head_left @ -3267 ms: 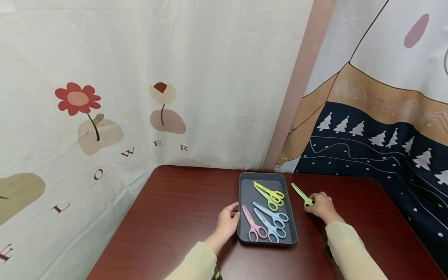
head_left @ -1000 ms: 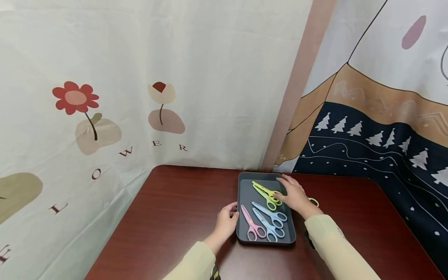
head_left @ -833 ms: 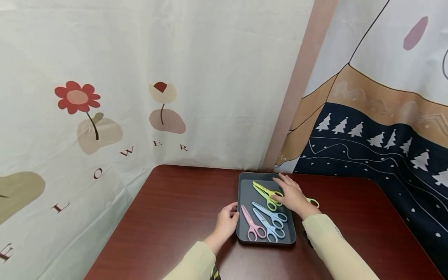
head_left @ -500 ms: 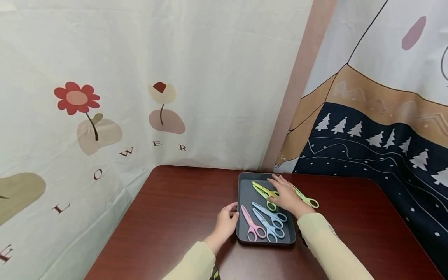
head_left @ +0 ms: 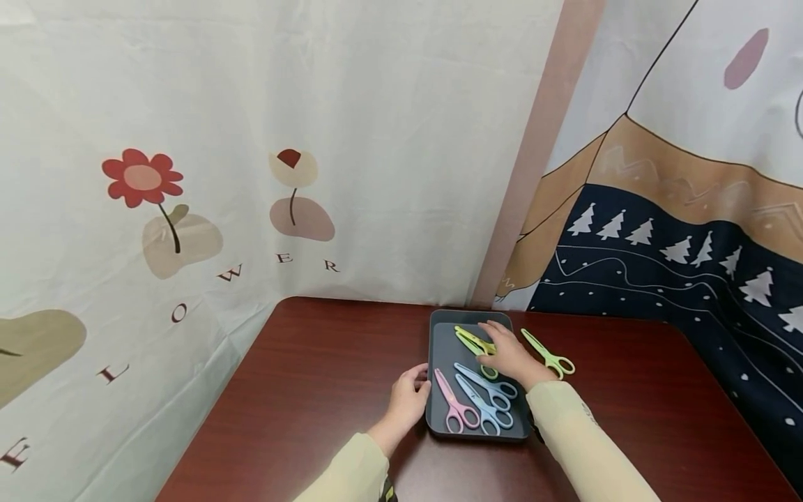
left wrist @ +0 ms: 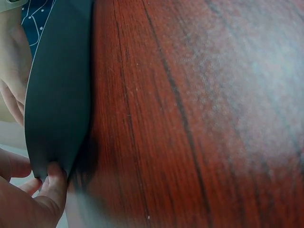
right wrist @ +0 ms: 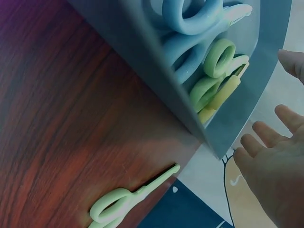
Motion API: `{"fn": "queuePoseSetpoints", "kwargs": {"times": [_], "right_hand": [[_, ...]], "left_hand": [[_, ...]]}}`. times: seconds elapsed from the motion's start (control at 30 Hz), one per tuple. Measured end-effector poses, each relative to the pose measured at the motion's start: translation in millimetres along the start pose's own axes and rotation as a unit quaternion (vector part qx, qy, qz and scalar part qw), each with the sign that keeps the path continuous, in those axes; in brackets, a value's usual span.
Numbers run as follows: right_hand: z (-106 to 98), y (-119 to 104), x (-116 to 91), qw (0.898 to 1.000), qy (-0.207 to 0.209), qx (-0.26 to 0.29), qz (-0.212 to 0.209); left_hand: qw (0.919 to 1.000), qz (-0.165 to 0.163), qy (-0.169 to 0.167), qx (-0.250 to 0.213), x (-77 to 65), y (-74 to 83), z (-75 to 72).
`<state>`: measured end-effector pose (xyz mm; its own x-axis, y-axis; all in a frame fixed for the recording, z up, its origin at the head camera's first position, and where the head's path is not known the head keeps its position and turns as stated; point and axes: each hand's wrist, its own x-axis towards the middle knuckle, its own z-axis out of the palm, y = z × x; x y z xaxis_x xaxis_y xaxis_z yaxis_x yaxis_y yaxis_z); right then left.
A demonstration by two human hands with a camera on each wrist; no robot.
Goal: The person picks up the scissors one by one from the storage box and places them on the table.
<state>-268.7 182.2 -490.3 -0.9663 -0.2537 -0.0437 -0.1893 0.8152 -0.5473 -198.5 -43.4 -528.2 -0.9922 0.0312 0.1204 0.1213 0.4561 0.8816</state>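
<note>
Scissors in yellow [head_left: 475,337] lie at twelve o'clock of the tray [head_left: 442,348]; right hand [head_left: 511,355] above, fingers apart, seems reaching; next move calls for gentle pinching. Left hand [head_left: 406,399], fingers relaxed, touches tray's nine-o'clock side.

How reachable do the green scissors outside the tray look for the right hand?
Probably yes: the green scissors lie on the table with nothing on top; the right hand, over the tray, would likely need to swing outward.
</note>
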Motion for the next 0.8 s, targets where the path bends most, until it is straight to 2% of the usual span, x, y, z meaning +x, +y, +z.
{"fn": "queuePoseSetpoints", "kwargs": {"times": [0.33,0.53,0.8], "right_hand": [[3.0,-2.0,4.2,0.999,-0.03,0.021,0.027],[4.0,-4.4,2.3,0.998,-0.053,-0.006,0.036],[3.5,-8.0,1.4,0.996,-0.07,-0.032,0.052]], "left_hand": [[1.0,0.001,-0.001,-0.001,-0.6,0.3,-0.4],[1.0,0.002,0.001,-0.001,-1.0,0.4,0.1],[0.9994,0.029,0.014,0.016,0.4,-3.7,2.4]]}}
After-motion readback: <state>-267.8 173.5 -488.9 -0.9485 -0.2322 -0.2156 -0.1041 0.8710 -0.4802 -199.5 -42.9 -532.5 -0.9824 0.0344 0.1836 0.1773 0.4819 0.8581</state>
